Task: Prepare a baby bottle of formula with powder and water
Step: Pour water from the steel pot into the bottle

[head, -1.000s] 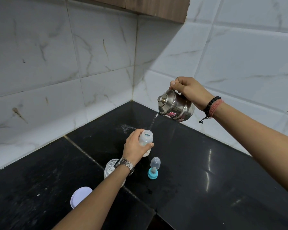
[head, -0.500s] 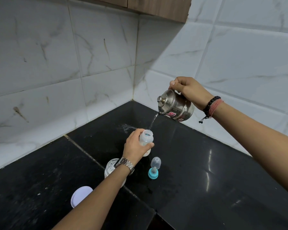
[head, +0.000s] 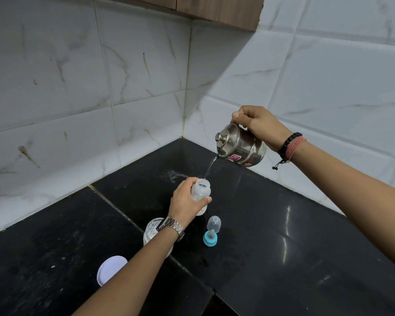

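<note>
Bottle (head: 201,197) at frame centre, upright on black counter (head: 283,224), my left hand (head: 185,201) wrapped round its body. Light plastic, tippy, wet-slick; I grip mid-body. Right hand (head: 258,124) fingers curled on tilted steel kettle (head: 240,144), thin stream entering neck. Versus half-second ago: pour unchanged, nothing moved.

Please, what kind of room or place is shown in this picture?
Most likely a home kitchen corner: a black stone countertop meets marble-look wall tiles, with a wooden cabinet overhead. The right hand pours water from a steel kettle into a baby bottle.
</note>
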